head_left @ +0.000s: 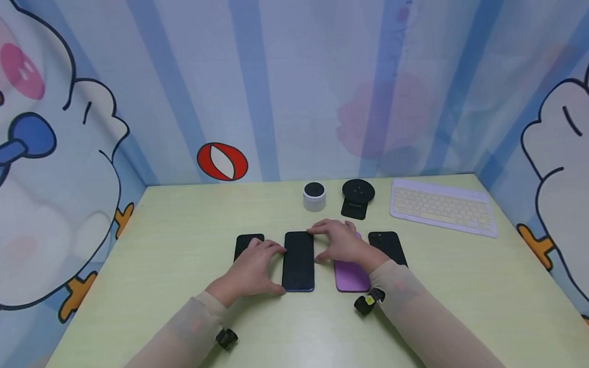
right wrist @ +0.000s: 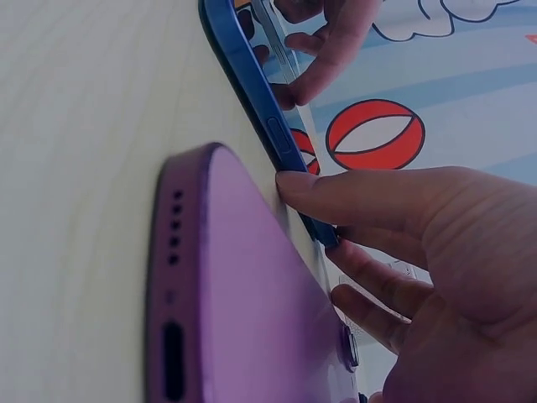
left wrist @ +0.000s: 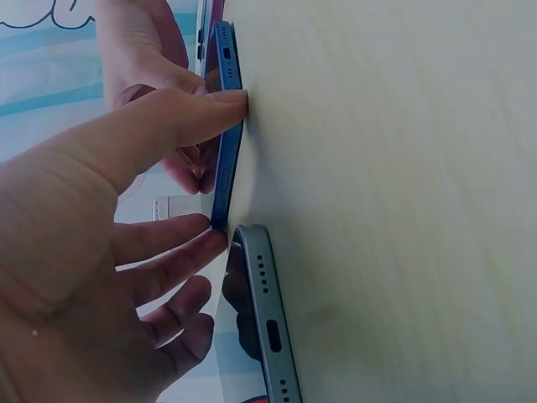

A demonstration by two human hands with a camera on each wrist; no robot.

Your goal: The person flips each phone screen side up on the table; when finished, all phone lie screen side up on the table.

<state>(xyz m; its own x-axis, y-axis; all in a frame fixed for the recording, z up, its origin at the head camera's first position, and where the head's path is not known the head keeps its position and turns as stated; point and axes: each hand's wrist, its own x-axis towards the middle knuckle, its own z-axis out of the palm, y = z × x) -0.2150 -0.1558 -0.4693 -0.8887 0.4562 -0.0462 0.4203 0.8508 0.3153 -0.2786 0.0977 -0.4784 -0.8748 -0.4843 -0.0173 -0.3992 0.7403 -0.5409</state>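
A dark-screened smartphone with blue edges (head_left: 298,262) lies on the table between both hands. My left hand (head_left: 252,269) touches its left side, the thumb by the lower corner and the index finger farther up. From the other side, my right hand (head_left: 342,242) rests its thumb on the right edge and a fingertip by the upper corner. Partly behind the left hand lies another dark smartphone (head_left: 248,242), whose edge looks grey-green in the left wrist view. A purple smartphone (head_left: 352,277), back up, lies partly under the right hand and wrist.
A black smartphone (head_left: 388,244) lies right of the purple one, partly covered by the right forearm. Farther back stand a white cylinder with a black top (head_left: 314,198) and a black round-headed stand (head_left: 357,195). A lavender keyboard (head_left: 441,207) lies at the back right.
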